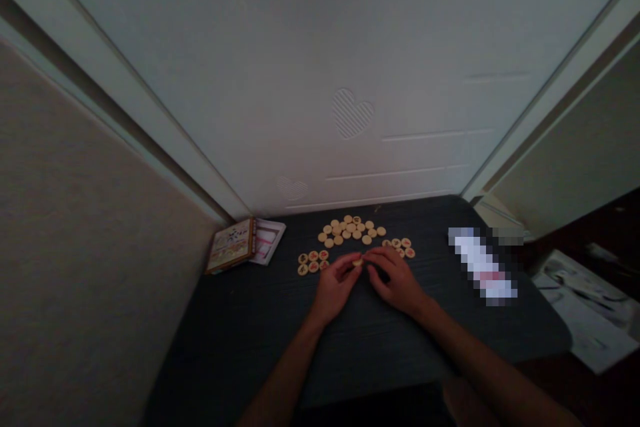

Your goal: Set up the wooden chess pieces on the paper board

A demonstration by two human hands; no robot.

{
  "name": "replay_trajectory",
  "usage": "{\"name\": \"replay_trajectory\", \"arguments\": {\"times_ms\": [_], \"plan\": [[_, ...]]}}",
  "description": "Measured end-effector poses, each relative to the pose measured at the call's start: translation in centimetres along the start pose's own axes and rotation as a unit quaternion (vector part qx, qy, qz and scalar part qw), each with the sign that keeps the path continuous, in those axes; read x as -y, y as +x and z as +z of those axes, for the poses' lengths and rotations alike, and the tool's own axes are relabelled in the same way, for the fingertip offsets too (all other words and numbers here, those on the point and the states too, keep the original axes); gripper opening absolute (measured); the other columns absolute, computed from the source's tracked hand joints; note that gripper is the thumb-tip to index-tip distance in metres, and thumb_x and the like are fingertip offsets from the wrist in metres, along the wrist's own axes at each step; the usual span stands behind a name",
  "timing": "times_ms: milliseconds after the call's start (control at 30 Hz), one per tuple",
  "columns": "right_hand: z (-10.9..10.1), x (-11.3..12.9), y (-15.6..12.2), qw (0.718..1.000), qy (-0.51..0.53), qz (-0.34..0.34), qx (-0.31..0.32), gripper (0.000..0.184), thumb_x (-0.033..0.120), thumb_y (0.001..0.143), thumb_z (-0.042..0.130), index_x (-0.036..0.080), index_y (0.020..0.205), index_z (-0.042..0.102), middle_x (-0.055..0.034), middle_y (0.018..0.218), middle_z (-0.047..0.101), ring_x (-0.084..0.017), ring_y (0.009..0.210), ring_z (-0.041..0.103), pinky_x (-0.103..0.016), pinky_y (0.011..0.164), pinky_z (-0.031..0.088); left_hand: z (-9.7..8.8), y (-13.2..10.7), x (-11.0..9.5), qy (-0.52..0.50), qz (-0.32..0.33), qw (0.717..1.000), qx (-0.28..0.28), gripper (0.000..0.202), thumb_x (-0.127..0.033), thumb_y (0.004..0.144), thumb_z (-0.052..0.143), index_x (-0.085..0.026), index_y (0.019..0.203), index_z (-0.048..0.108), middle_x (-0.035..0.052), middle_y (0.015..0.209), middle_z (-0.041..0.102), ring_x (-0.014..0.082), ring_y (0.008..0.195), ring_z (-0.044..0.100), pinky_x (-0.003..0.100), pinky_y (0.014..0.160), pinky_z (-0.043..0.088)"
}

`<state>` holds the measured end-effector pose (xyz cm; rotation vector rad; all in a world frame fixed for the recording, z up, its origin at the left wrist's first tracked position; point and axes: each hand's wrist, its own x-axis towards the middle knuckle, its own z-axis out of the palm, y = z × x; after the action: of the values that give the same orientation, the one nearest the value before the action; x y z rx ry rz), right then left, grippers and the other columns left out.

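In front of me, over the dark table, my left hand (335, 285) is closed, with a small round wooden token (357, 263) pinched between thumb and fingertips. My right hand (397, 278) is close beside it. Its fingers curve toward the token's right side with thumb and index apart; whether they touch it I cannot tell. Left of my hands is a group of tokens in two rows (313, 255), marked with black and red figures. A similar marked group (406, 242) lies beyond my right hand, partly hidden by it. Farther back is a loose cluster of mostly plain tokens (347, 234).
A game box (231, 246) and a pale open tray or lid (270, 241) lie at the table's left edge. On the right side is a blurred-out pale object (481, 265). A white wall panel (300, 113) rises behind the table (240, 340). Papers (590, 320) lie beyond its right edge.
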<state>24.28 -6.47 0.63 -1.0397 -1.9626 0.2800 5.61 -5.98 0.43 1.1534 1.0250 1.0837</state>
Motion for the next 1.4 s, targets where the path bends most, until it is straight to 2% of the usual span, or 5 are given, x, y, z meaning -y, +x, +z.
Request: {"name": "replay_trajectory", "arguments": {"times_ms": [333, 833, 1033, 1200, 1400], "plan": [[1.3, -0.1, -0.1, 1.0, 0.019, 0.005, -0.006, 0.029, 0.021, 0.094, 0.061, 0.029, 0.121, 0.066, -0.008, 0.108, 0.069, -0.024, 0.099, 0.067, -0.042, 0.087, 0.06, 0.5, 0.0, 0.4, -0.031, -0.018, 0.999, -0.006, 0.041, -0.046, 0.088, 0.071, -0.015, 0.115, 0.068, 0.0116, 0.109, 0.077, 0.0244, 0.094, 0.076, 0.04, 0.085, 0.064], [1.6, -0.6, -0.2, 0.999, 0.031, 0.028, -0.01, 0.033, 0.024, 0.09, 0.066, 0.03, 0.123, 0.065, -0.0074, 0.111, 0.07, -0.025, 0.103, 0.068, -0.045, 0.091, 0.058, 0.6, -0.1, -0.7, -0.005, -0.025, 0.999, 0.027, 0.037, -0.044, 0.096, 0.06, -0.018, 0.121, 0.065, 0.0115, 0.12, 0.074, 0.0246, 0.102, 0.075, 0.039, 0.095, 0.059], [1.4, -0.5, -0.1, 0.999, 0.023, 0.032, -0.008, 0.029, 0.025, 0.092, 0.064, 0.029, 0.12, 0.064, -0.0081, 0.11, 0.07, -0.025, 0.103, 0.068, -0.046, 0.091, 0.058, 0.7, -0.3, -0.8, -0.027, -0.011, 0.999, 0.021, 0.028, -0.038, 0.096, 0.062, -0.02, 0.117, 0.058, 0.0101, 0.114, 0.075, 0.022, 0.1, 0.075, 0.037, 0.095, 0.057], [1.5, -0.5, -0.1, 0.999, 0.021, 0.026, -0.008, 0.029, 0.024, 0.091, 0.065, 0.029, 0.119, 0.063, -0.0076, 0.109, 0.07, -0.026, 0.103, 0.067, -0.046, 0.091, 0.058, 0.6, 0.0, -0.6, 0.032, 0.011, 0.999, 0.007, 0.023, -0.036, 0.095, 0.062, -0.019, 0.11, 0.063, 0.009, 0.111, 0.075, 0.0204, 0.095, 0.074, 0.036, 0.091, 0.058], [1.3, -0.4, -0.1, 1.0, 0.021, 0.018, 0.0, 0.029, 0.024, 0.092, 0.065, 0.028, 0.12, 0.062, -0.0078, 0.111, 0.071, -0.025, 0.103, 0.067, -0.046, 0.092, 0.057, 0.4, -0.2, -0.7, 0.083, 0.049, 0.995, 0.017, 0.026, -0.035, 0.096, 0.059, -0.019, 0.115, 0.066, 0.0092, 0.116, 0.073, 0.021, 0.101, 0.072, 0.035, 0.091, 0.058]]}}
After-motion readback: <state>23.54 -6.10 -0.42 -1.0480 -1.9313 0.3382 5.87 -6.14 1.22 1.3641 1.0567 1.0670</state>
